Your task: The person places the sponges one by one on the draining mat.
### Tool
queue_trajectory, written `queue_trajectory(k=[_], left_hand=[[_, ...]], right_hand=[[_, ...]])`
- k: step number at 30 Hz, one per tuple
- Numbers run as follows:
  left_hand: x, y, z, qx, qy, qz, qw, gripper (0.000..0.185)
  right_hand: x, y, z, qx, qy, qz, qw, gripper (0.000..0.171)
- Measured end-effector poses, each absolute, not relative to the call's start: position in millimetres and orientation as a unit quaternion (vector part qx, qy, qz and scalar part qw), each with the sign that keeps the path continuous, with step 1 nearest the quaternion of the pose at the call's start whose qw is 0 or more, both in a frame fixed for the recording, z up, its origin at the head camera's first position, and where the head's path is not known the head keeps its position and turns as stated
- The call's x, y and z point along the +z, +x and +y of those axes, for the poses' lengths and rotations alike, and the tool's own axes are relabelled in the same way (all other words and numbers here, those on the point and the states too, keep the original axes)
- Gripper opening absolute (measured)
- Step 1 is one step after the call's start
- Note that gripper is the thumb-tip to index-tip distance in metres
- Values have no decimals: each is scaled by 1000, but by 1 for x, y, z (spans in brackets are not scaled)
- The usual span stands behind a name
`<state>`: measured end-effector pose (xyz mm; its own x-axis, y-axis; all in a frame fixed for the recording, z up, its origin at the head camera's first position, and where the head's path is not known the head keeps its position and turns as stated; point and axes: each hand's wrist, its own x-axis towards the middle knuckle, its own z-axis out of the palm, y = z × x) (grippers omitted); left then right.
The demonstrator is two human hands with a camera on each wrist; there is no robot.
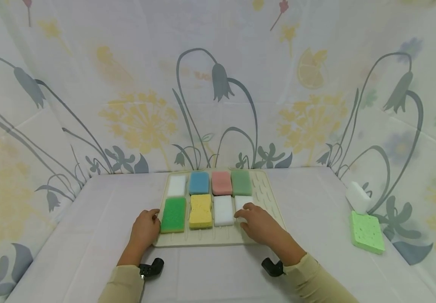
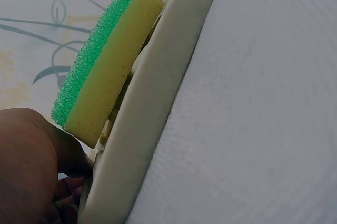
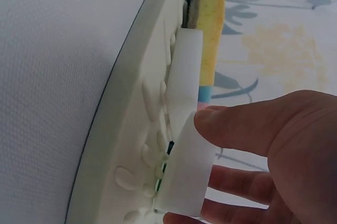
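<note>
A cream ridged mat (image 1: pixel 267 189) lies mid-table with two rows of sponges on it. My right hand (image 1: pixel 256 221) is at the front row's right end and pinches a white sponge (image 1: pixel 242 202). The right wrist view shows thumb and fingers (image 3: pixel 237 129) clamped on that sponge (image 3: pixel 187 176) over the mat (image 3: pixel 137 129). My left hand (image 1: pixel 146 227) curls on the mat's left rim beside a green sponge (image 1: pixel 173 214). In the left wrist view that hand (image 2: pixel 31 166) sits against the rim (image 2: pixel 158 92), just below the green-and-yellow sponge (image 2: pixel 100 71). A yellow sponge (image 1: pixel 200 211) and another white one (image 1: pixel 223 210) lie between my hands.
The back row holds white (image 1: pixel 176 185), blue (image 1: pixel 199 182), pink (image 1: pixel 221 182) and green (image 1: pixel 241 182) sponges. At the table's right edge lie a white block (image 1: pixel 357 196) and a light green sponge (image 1: pixel 367 231). Floral cloth walls close in the table on three sides.
</note>
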<state>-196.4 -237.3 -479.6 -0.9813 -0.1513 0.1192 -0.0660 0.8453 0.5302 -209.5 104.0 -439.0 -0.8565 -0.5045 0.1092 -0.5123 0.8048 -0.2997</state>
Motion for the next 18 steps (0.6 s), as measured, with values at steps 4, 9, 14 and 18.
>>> queue_trajectory(k=[4, 9, 14, 18], left_hand=[[-480, -196, -238, -270, 59, -958, 73, 36], [-480, -197, -239, -267, 62, -960, 55, 37], [-481, -200, -239, -267, 62, -960, 59, 37], [-483, -202, -240, -267, 64, -960, 60, 37]], right_hand=[[-439, -209, 103, 161, 265, -951, 20, 25], [-441, -211, 102, 159, 259, -952, 22, 24], [-445, -212, 102, 161, 259, -952, 17, 24], [-446, -213, 101, 156, 259, -953, 20, 23]])
